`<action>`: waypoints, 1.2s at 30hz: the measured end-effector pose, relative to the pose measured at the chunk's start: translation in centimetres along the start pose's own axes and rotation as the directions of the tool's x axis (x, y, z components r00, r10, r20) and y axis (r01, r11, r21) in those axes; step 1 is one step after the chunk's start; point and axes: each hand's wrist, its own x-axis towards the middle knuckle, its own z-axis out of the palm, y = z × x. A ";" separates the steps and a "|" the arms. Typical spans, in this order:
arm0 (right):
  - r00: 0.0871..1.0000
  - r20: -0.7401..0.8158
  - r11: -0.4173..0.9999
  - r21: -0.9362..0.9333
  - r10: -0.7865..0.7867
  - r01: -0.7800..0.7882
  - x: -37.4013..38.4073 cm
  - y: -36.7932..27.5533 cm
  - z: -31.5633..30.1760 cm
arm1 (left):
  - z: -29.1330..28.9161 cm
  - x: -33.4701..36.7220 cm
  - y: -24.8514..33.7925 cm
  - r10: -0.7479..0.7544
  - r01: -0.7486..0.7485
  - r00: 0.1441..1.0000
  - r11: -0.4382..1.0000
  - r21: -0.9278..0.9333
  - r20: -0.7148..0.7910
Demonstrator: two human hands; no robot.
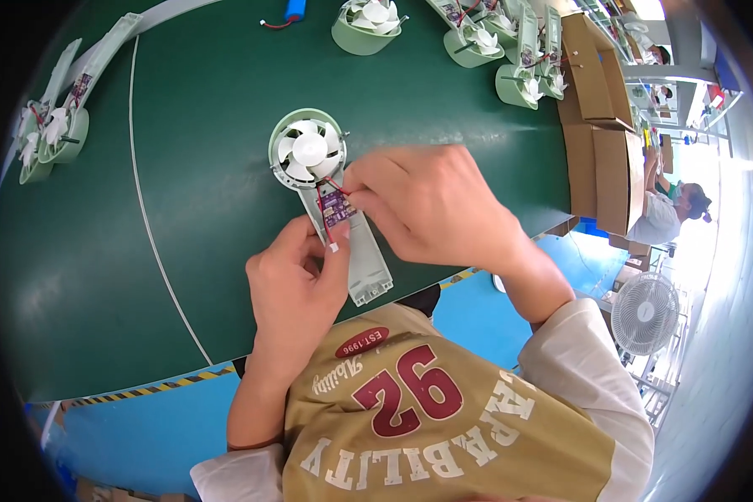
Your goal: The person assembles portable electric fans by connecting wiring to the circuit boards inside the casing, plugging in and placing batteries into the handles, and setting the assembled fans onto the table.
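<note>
A half-open handheld fan (368,259), pale green with a white bladed head (309,151), lies on the table in front of me. In its handle sits a small purple circuit board (336,207). Red and dark wires run from the fan head over the board, and one ends in a white plug (334,247). My left hand (297,272) grips the handle's left side, thumb by the plug. At the board's upper end my right hand (431,201) is closed in a pinch on the wire; its fingertips partly hide the spot.
More fan parts (519,58) stand at the back right beside cardboard boxes (598,159). Other fan units (58,125) lie at the far left. A fan head (366,25) and a blue battery (294,10) are at the back. A person (673,209) works off to the right.
</note>
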 end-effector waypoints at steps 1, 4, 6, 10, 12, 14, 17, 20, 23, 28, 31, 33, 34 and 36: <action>0.999 0.032 1.000 0.008 -0.002 0.002 0.2 0.2 -0.1 | 0.0 0.0 0.0 0.003 -0.003 1.000 1.000 0.008 0.003; 0.992 0.127 1.000 -0.011 0.008 -0.006 1.0 0.2 -0.7 | 0.0 0.1 -0.3 0.011 -0.011 1.000 1.000 0.011 0.000; 0.981 0.191 0.999 -0.039 0.020 -0.013 1.3 0.0 -1.0 | 0.0 0.1 -0.4 0.016 -0.016 1.000 1.000 0.006 -0.007; 0.977 0.214 0.991 -0.131 0.029 0.000 1.5 -0.6 -1.0 | 0.0 0.1 -0.3 0.036 -0.036 0.999 0.999 0.032 0.003; 0.973 0.225 0.987 -0.159 0.041 -0.004 1.7 -0.8 -1.0 | 0.0 0.1 -0.4 0.037 -0.036 0.999 0.999 0.020 -0.002; 0.963 0.264 0.982 -0.189 0.056 -0.005 2.1 -1.2 -1.3 | -0.1 0.1 -0.3 0.052 -0.052 0.999 0.998 0.037 0.001; 0.952 0.304 0.973 -0.227 0.023 0.048 2.6 -2.0 -1.5 | -0.2 0.1 -0.2 0.048 -0.049 0.999 0.998 0.028 0.014; 0.939 0.345 0.941 -0.319 0.002 0.116 2.7 -2.4 -1.6 | -0.3 0.1 -0.2 0.082 -0.082 0.997 0.996 0.029 0.007; 0.959 0.279 0.953 -0.278 -0.038 0.119 2.4 -2.3 -1.3 | -0.4 0.0 -0.1 0.054 -0.054 0.999 0.998 -0.015 0.006; 0.994 0.104 0.974 -0.227 0.041 -0.016 0.5 -2.5 0.7 | -0.6 0.2 -0.6 0.005 -0.003 0.999 0.998 -0.069 0.041; 0.999 -0.025 0.990 -0.135 0.026 -0.029 -1.0 -2.1 1.4 | -0.4 0.2 -0.4 -0.008 0.011 0.999 0.998 -0.060 0.049; 0.997 -0.075 0.996 -0.093 0.004 -0.011 -1.4 -1.9 1.8 | -0.2 0.2 -0.3 -0.012 0.014 0.998 0.999 -0.041 0.054; 0.993 -0.117 0.999 -0.043 0.010 -0.015 -1.3 -1.8 2.0 | -0.2 0.2 -0.3 -0.008 0.011 0.999 0.999 -0.052 0.044; 0.987 -0.160 1.000 0.008 0.022 -0.021 -1.4 -1.8 2.1 | -0.2 0.3 -0.2 -0.005 0.007 0.999 0.998 -0.060 0.037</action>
